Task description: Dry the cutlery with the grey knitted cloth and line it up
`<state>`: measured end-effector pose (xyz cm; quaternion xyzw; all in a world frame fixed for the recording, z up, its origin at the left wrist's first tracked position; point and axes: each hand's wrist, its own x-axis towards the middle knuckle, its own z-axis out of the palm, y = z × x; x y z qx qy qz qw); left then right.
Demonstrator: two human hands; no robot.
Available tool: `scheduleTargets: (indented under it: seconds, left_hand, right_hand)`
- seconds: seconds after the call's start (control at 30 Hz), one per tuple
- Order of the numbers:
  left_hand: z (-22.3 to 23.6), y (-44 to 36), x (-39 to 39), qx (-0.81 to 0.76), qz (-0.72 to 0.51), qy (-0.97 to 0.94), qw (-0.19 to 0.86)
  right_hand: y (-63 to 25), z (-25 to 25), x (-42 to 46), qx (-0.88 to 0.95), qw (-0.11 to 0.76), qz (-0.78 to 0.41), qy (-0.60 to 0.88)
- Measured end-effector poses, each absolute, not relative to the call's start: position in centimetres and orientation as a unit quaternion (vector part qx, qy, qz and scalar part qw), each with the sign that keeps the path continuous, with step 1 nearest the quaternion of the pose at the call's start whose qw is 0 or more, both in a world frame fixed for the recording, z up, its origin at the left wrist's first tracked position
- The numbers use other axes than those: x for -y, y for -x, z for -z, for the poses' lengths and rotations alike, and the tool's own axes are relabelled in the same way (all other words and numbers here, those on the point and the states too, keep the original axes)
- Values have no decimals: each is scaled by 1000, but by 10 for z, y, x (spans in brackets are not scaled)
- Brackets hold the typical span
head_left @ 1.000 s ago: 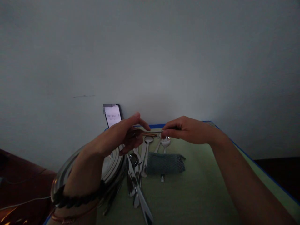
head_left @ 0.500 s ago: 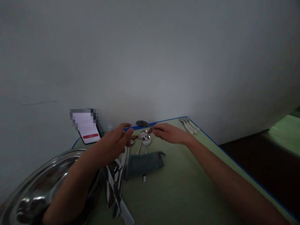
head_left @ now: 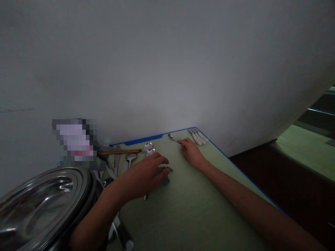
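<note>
My right hand (head_left: 192,151) is closed around the handle of a metal spoon (head_left: 171,137), whose bowl points toward the wall, low over the table. My left hand (head_left: 153,172) reaches over a dark grey-green cloth (head_left: 165,179), thumb and fingers apart. Most of that cloth is hidden beneath the hand. Just beyond the left fingers lie two shiny spoons (head_left: 148,146). Another spoon (head_left: 131,157) rests to the left of them. Several pale-handled pieces of cutlery (head_left: 198,136) lie side by side in the far right corner, beyond my right hand.
A large steel basin (head_left: 75,174) stands at the left. Beside it are loose knives and other cutlery (head_left: 121,232), partly under my left arm. Wooden chopsticks (head_left: 119,152) lie near a blurred phone (head_left: 75,139). The green tabletop (head_left: 183,216) ends in a blue edge against the wall.
My right hand has lowered the spoon from mid-air toward the table near the far edge. The left hand has moved right and down over the cloth. The view has turned right.
</note>
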<state>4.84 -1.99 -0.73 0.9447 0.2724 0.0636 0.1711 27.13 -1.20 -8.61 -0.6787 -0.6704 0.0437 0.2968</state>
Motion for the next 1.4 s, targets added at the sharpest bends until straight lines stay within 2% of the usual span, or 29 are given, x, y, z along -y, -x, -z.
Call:
scheduleTargets:
  seconds: [0.27,0.4,0.6,0.7,1.1,1.23,1.4]
  left_hand:
    - [7,-50,15,-275,-63,-942,180]
    - [17,-57,14,-278,-84,-943,164]
    - [64,-73,5,-298,-120,-939,126]
    - [74,-74,2,-302,-131,-936,125]
    - [76,-72,3,-301,-144,-934,129]
    - [72,-70,3,-289,-147,-936,138]
    - [45,-48,-19,-305,-162,-930,126]
  right_hand:
    - [-277,96,-1,632,306,-6,712]
    - [-268,98,5,639,271,36,719]
    - [-266,97,38,695,194,55,690]
    - [-270,98,45,703,167,64,688]
    - [-277,100,44,674,138,104,718]
    - [-281,103,37,673,152,99,717]
    - [-268,91,48,719,190,69,665]
